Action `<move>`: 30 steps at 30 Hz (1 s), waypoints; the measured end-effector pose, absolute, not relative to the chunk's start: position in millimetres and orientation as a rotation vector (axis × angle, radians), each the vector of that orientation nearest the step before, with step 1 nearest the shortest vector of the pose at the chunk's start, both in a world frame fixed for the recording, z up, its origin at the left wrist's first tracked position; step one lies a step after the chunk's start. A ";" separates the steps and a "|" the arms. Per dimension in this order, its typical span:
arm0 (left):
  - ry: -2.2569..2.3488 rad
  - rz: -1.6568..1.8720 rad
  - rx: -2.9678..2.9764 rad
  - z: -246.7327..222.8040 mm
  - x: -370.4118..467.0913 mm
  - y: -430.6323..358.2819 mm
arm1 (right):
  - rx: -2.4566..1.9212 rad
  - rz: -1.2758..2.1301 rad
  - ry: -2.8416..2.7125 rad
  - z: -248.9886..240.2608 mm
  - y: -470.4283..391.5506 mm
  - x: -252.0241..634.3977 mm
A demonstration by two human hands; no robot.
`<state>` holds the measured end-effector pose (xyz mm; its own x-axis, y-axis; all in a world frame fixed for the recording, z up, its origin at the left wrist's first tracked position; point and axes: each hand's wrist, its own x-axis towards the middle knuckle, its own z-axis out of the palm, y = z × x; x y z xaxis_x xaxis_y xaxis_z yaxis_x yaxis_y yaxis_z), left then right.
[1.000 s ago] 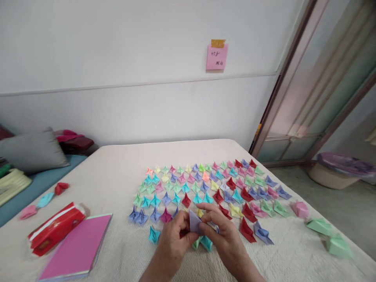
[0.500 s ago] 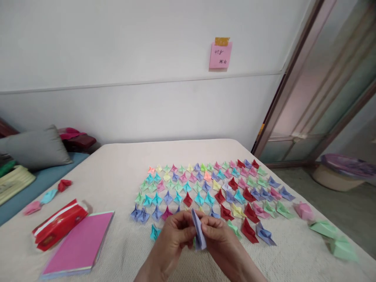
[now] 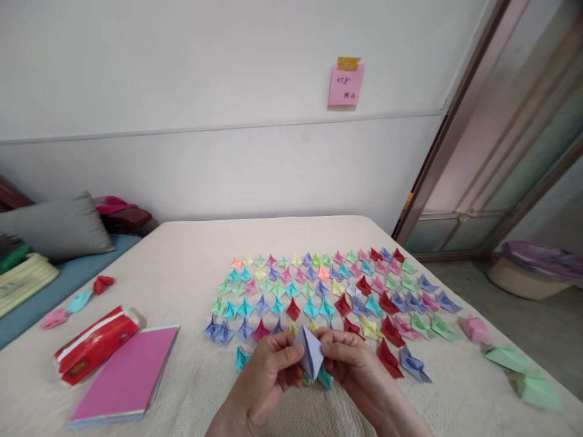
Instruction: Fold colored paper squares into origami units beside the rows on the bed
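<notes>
A folded piece of lavender paper [image 3: 311, 354], diamond-shaped with a crease down its middle, is held upright between both hands. My left hand [image 3: 273, 364] pinches its left edge with thumb and fingers. At the right edge, my right hand [image 3: 347, 358] grips it the same way. Behind and around the hands, rows of small folded paper boats [image 3: 292, 309] in many colours lie on the cream cover [image 3: 191, 255]. Some boats are partly hidden by the hands.
A stack of coloured paper [image 3: 130, 376] lies at the left, with a red packet [image 3: 95, 345] touching it. Larger green folded pieces [image 3: 537, 389] sit at the right edge. A pink note [image 3: 346, 86] is taped to the wall, and a tub [image 3: 528, 273] stands on the floor.
The lavender paper has turned from a narrow, edge-on shape to a broader diamond facing me. My right hand has shifted slightly right, and the view has moved a little.
</notes>
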<state>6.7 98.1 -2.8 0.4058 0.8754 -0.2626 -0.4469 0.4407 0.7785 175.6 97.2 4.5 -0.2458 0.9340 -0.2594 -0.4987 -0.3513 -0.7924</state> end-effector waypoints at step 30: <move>0.999 1.197 0.919 -1.5 18.6 99.7 | -1.030 1.344 -1.089 5.0 94.6 154.7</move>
